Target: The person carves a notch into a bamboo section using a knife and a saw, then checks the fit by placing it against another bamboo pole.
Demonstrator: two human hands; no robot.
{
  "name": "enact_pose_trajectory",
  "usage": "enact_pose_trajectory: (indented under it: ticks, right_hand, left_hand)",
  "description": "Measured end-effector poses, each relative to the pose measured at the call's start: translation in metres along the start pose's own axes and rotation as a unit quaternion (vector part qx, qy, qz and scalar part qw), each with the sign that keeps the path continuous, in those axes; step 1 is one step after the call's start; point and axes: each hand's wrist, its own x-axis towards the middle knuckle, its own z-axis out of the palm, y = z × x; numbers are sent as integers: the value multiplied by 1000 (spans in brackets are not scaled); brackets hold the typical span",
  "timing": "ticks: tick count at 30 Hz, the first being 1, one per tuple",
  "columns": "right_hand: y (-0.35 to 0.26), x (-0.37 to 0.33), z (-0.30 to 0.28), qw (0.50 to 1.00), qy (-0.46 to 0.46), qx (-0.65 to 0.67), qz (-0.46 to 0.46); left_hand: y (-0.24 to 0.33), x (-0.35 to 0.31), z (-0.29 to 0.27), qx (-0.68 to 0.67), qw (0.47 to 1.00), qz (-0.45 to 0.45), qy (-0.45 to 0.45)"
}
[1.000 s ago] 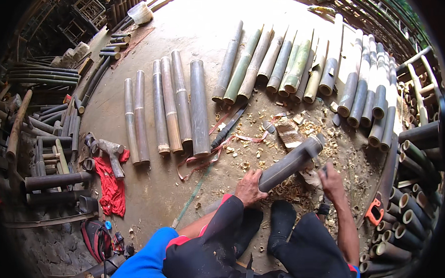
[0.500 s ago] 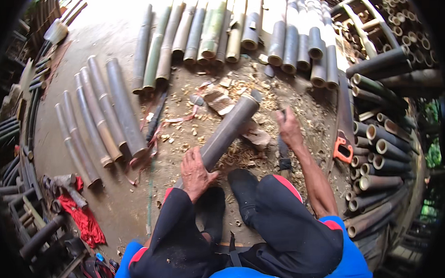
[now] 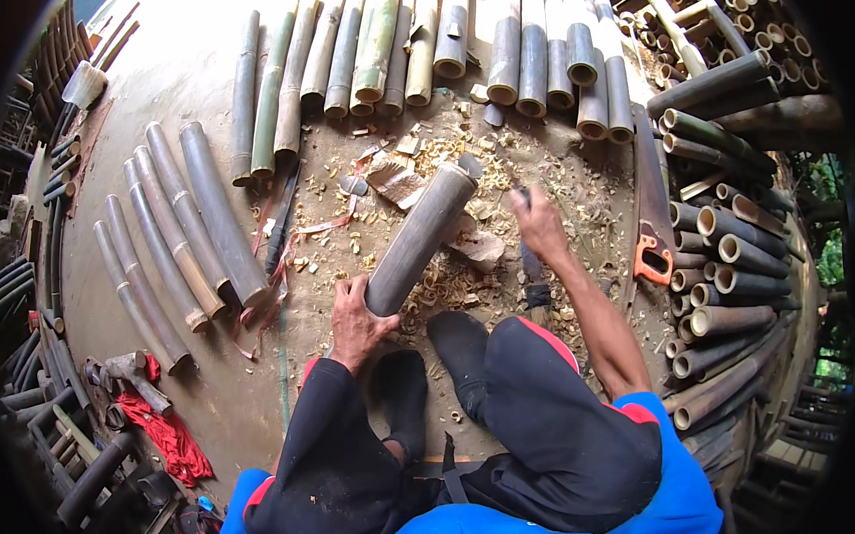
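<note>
A dark bamboo tube (image 3: 417, 239) slants from near my left knee up toward the middle of the ground. My left hand (image 3: 358, 321) is closed round its near end. At the tube's far end a small dark grey piece (image 3: 470, 165) shows; what it belongs to is unclear. My right hand (image 3: 541, 227), apart from the tube on its right, is closed with a dark end poking out by the thumb; the rest is hidden. Below that hand lies a broad-bladed knife (image 3: 533, 268) with a wrapped handle. A rough wood block (image 3: 479, 246) sits under the tube.
Cut bamboo tubes (image 3: 377, 43) line the far side, and more bamboo pieces (image 3: 220, 213) lie at left. An orange-handled saw (image 3: 652, 259) is on the right, beside stacked bamboo (image 3: 743, 279). Shavings (image 3: 438, 309) cover the ground. A red cloth (image 3: 165, 436) lies at lower left.
The bamboo tube stands at a steeper angle, its far end shifted left and up. My left hand has slid to its near end and grips it. My right hand has moved slightly left.
</note>
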Motion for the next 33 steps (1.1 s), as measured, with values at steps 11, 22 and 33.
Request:
enact_pose_trajectory:
  ticks: [11,22,33]
  right_hand:
    - [3,-6,12,999,33,15,-30]
    - [11,-24,39,930,-61,-166,-322]
    - [-7,-13,15,984,-39,-99,-144]
  left_hand:
    - [22,-10,6,166,984,24,56]
    - [1,-9,10,32,999,15,-5]
    - [-4,1,-2,-30,999,29,-29]
